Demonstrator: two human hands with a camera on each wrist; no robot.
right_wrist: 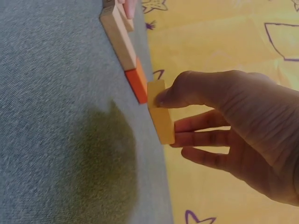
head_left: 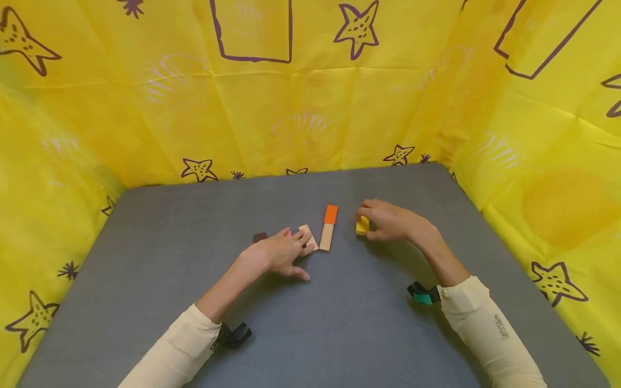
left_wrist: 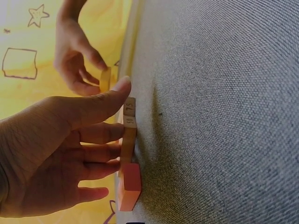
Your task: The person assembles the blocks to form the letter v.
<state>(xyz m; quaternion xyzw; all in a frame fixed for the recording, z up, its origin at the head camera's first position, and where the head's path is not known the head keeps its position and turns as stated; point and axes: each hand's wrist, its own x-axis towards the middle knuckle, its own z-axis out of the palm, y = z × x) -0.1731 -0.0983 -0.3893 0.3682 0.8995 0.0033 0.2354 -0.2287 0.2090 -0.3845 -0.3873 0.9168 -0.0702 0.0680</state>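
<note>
My right hand (head_left: 388, 220) pinches a yellow block (head_left: 362, 226) between thumb and fingers; whether it touches the table cannot be told. To its left, an orange block (head_left: 331, 214) lies end to end with a pale wooden block (head_left: 327, 238). My left hand (head_left: 278, 252) has its fingers straight, with fingertips on a second pale block (head_left: 306, 230) that lies at a slant. In the left wrist view, the pale blocks' ends read 75 and 50. A pink block (left_wrist: 131, 186) sits near that hand's fingers, mostly hidden in the head view.
A dark brown block (head_left: 260, 236) lies just beyond the left wrist. The grey cloth-covered table (head_left: 339, 334) ends at a yellow curtain (head_left: 310, 108) with starfish drawings, which hangs behind and on both sides.
</note>
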